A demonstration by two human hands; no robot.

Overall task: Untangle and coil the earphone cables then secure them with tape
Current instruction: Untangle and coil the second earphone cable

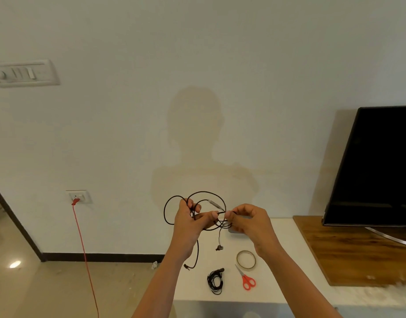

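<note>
A black earphone cable point(206, 193) is held up in loose tangled loops above the white shelf point(280, 292). My left hand point(189, 222) grips a bundle of its loops. My right hand point(249, 220) pinches a strand between thumb and fingertips. An earbud point(218, 247) and the plug end point(187, 266) dangle below the hands. A second black earphone cable point(215, 281) lies bunched on the shelf. A roll of clear tape point(246, 260) rests flat to its right.
Red-handled scissors point(246, 280) lie beside the tape. A dark TV point(376, 166) stands on a wooden board point(348, 251) at the right. A red cord point(85, 253) hangs from a wall socket point(78, 196) at the left, down to the floor.
</note>
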